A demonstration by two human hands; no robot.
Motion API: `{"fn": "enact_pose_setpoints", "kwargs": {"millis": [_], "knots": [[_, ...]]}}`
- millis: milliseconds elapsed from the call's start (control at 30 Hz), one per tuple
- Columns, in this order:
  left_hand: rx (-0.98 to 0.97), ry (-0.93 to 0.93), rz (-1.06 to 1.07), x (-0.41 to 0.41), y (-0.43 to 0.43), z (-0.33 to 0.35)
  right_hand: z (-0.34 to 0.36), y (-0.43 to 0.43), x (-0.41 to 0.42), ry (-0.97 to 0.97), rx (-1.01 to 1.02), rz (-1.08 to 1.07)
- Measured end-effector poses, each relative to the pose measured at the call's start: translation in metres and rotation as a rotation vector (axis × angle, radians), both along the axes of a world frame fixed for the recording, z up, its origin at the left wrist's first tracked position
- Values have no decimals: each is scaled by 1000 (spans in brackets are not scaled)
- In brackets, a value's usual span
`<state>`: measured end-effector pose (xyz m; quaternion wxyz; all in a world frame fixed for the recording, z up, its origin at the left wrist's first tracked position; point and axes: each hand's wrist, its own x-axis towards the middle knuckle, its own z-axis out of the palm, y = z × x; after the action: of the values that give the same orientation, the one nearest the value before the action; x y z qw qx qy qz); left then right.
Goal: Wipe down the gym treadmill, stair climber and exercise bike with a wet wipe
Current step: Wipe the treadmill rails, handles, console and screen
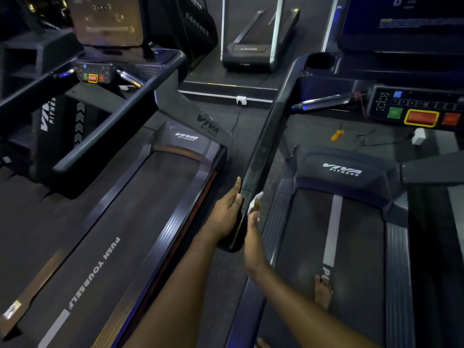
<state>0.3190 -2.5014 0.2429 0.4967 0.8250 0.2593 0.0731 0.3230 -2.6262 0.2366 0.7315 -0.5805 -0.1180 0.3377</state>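
Long, glossy black handrail of right-side treadmill, rounded at near end; left hand released, fingers straight, flat against rail's outer face; right hand pinching crumpled white wet wipe against rail's inner face; matte dark belt with grey stripe below; second treadmill just left, ribbed side rails.
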Motion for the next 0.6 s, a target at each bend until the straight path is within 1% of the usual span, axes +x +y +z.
{"fn": "enact_pose_setpoints", "kwargs": {"millis": [100, 167, 267, 333, 433, 600], "knots": [[-11, -13, -5, 0, 0, -1, -9, -20, -50, -37, 27, 67], [-4, -16, 1, -1, 0, -2, -13, -29, -69, 4, 34, 90], [15, -17, 16, -1, -1, -3, -13, -23, -57, 34, 4, 35], [23, -15, 15, -1, -2, -2, -12, -13, -34, 101, -23, -30], [35, -11, 1, -2, -2, -2, -14, -6, -28, 148, -82, -33], [17, -14, 11, -4, -3, -3, -33, -21, -60, 116, 9, 0]]}}
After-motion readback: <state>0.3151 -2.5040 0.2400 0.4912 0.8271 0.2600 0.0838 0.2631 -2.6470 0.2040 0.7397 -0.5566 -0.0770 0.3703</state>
